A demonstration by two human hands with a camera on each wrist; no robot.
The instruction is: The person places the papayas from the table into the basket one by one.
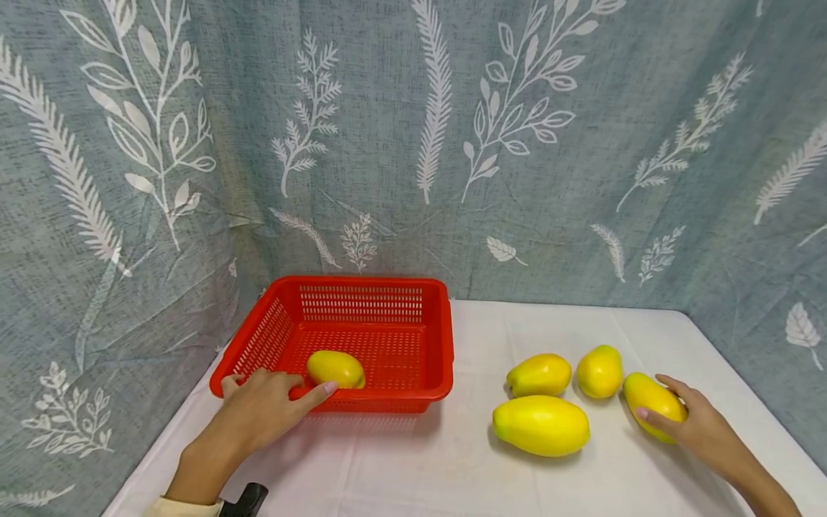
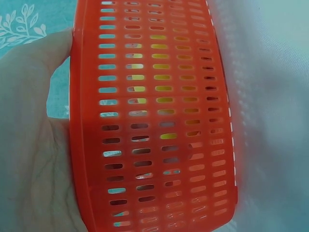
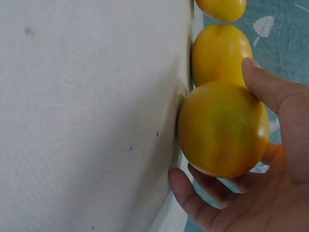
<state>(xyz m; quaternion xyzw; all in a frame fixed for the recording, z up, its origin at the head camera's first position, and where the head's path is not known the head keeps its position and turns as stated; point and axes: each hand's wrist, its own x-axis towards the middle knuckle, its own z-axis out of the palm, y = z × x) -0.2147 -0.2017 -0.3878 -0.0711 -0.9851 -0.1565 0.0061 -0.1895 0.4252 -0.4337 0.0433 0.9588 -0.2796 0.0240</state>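
Left hand (image 1: 261, 413) grips red slotted plastic basket (image 1: 441, 345) ahead; right hand (image 1: 701, 424) curls round yellow oval fruit (image 1: 654, 396); loose hold could drop it.

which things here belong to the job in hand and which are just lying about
Likely in the job:
red basket, gripped by left hand
yellow fruit inside
yellow fruit at right hand
three other fruits

Apparently just background:
patterned backdrop
white tablecloth
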